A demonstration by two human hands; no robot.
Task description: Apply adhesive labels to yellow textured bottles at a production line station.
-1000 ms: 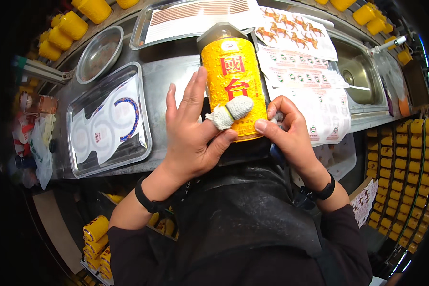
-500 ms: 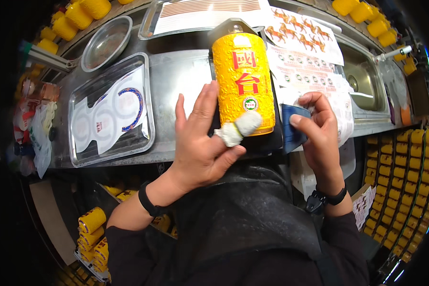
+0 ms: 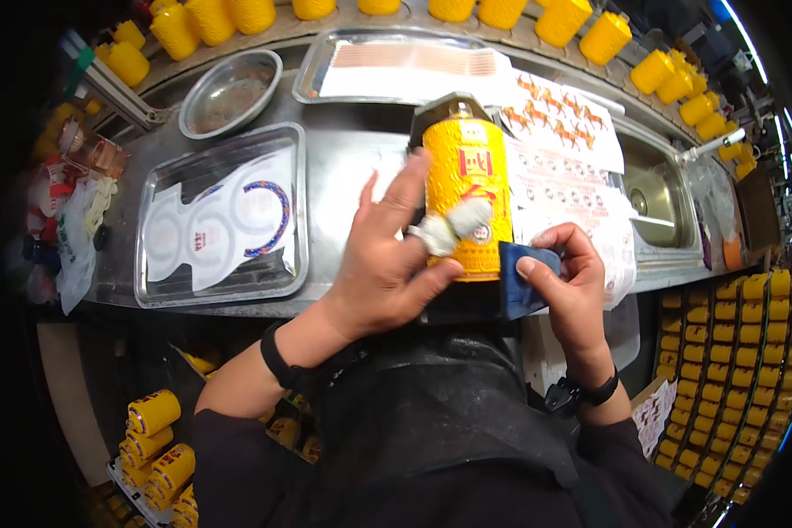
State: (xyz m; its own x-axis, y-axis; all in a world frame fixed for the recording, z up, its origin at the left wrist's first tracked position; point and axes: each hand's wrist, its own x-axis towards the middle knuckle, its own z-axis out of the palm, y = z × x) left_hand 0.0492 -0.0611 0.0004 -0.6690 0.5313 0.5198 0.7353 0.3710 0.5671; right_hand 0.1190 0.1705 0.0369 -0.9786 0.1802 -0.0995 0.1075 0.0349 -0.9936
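Note:
A yellow textured bottle (image 3: 458,198) with red lettering lies on its back on a dark stand (image 3: 427,114), its neck pointing away from me. My left hand (image 3: 374,268) is open along the bottle's left side, fingers spread. Its index finger, wrapped in a white cloth cover (image 3: 468,217), crosses the bottle's lower front and partly hides a round green-and-white label (image 3: 481,233). Between thumb and fingers my right hand (image 3: 576,277) pinches a flat blue pad (image 3: 519,297), whose left edge is at the bottle's lower right side.
A metal tray (image 3: 141,255) with curved label sheets is at left, below a round metal bowl (image 3: 273,84). Another tray (image 3: 304,84) holds a striped sheet. Label sheets (image 3: 581,233) lie right of the bottle, beside a sink (image 3: 651,194). Yellow bottles (image 3: 277,13) line the back shelf.
The view has shifted, so the bench appears lower. My right hand has brought the blue pad closer to the bottle's lower right edge. My left hand stays over the bottle.

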